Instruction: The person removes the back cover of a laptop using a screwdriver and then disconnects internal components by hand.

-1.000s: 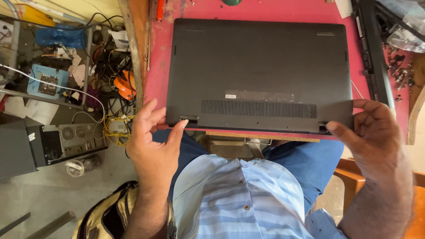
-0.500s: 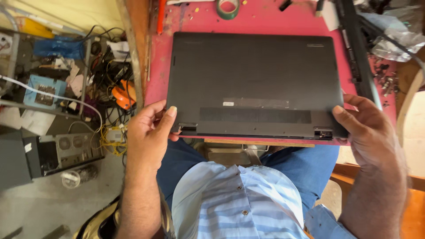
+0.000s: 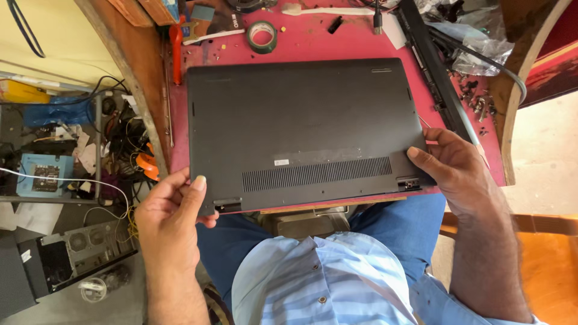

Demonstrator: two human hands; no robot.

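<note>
A head-worn camera looks down at a person seated at a red bench (image 3: pixel 457 24), working on a dark grey laptop (image 3: pixel 301 120) that lies upside down, its underside facing up. At far left, below the bench's edge, sits clutter on the floor: tangled wires (image 3: pixel 123 135), a blue circuit board (image 3: pixel 45 177), and a grey metal box with fans (image 3: pixel 78 247). The left hand (image 3: pixel 171 219) grips the laptop's near left corner, thumb on top, fingers curled under the edge beside a hinge notch. Compared with a second ago, the laptop sits further onto the bench and slightly turned, and the left hand has closed from an open spread onto that corner. The laptop's vent grille (image 3: pixel 316 173) runs along the near side, and the near edge overhangs the bench above the person's blue trousers and striped shirt. The right hand (image 3: pixel 454 165) clasps the near right corner, thumb pressed on the surface, fingers wrapped around the side. Behind the laptop lie a roll of green tape (image 3: pixel 262 36) and a white toothbrush (image 3: pixel 325 10). To the right, a long black strip (image 3: pixel 430 63) lies close to the laptop's right edge, with loose screws (image 3: pixel 475 99) beyond it, leaving little open room on that side; the far bench strip is also narrow.
</note>
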